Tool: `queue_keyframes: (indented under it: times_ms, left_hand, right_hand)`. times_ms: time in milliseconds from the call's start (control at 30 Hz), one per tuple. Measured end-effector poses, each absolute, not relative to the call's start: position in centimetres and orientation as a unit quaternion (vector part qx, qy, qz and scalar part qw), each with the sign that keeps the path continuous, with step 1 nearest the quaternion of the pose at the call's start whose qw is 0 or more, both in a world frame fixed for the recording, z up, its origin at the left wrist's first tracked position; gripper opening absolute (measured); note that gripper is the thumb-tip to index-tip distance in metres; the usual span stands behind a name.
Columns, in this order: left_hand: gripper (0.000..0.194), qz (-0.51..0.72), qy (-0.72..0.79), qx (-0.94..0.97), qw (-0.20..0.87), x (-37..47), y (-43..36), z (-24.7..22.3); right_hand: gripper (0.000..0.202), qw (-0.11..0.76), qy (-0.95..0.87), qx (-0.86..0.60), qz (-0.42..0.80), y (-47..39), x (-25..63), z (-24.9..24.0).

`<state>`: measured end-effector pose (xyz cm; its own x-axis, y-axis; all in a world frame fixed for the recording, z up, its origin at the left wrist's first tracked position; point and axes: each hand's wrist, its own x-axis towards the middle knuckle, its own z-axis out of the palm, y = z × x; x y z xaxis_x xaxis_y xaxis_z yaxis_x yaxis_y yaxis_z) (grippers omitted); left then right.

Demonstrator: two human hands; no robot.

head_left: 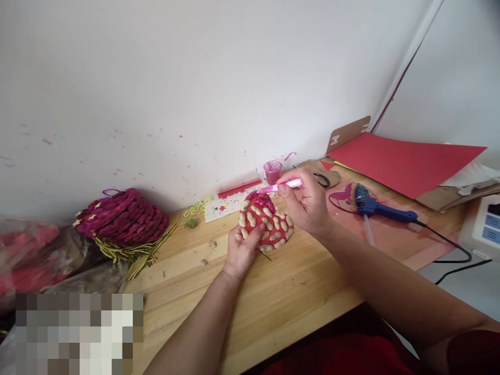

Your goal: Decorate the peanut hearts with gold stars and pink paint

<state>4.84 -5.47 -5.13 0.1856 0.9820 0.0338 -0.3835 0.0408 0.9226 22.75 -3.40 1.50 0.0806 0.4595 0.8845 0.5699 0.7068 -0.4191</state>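
The left hand (242, 249) grips the red heart (266, 224), its point toward the person. The right hand (307, 200) grips a pink brush (280, 186), lying left-right, tip on the heart's top.

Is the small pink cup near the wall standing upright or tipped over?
Upright. The pink cup stands on its base on the wooden table, its open rim facing up, beyond the right hand holding the brush.
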Motion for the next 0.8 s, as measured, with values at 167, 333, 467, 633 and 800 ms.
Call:
queue_keyframes:
  times_ms: [167,333,467,633,800]
  left_hand:
    - [0.042,0.539,0.359,0.436,0.625,4.87,-5.56,-4.84]
    - [0.041,0.540,0.349,0.421,0.640,4.96,-5.71,-4.66]
    - [0.041,0.543,0.347,0.404,0.650,5.00,-5.68,-4.67]
    - [0.040,0.543,0.355,0.399,0.648,4.84,-5.74,-4.67]
    - [0.043,0.532,0.373,0.407,0.643,4.73,-5.92,-4.62]
  right_hand:
    - [0.008,0.635,-0.665,-0.392,-0.039,-3.20,22.84,1.31]
    - [0.010,0.635,-0.665,-0.392,0.023,-3.17,22.90,1.17]
    - [0.013,0.649,-0.648,-0.395,0.050,-3.01,23.08,1.11]
    - [0.014,0.666,-0.640,-0.379,0.069,-2.69,23.15,1.05]
    - [0.013,0.664,-0.635,-0.388,0.078,-2.77,23.09,1.11]
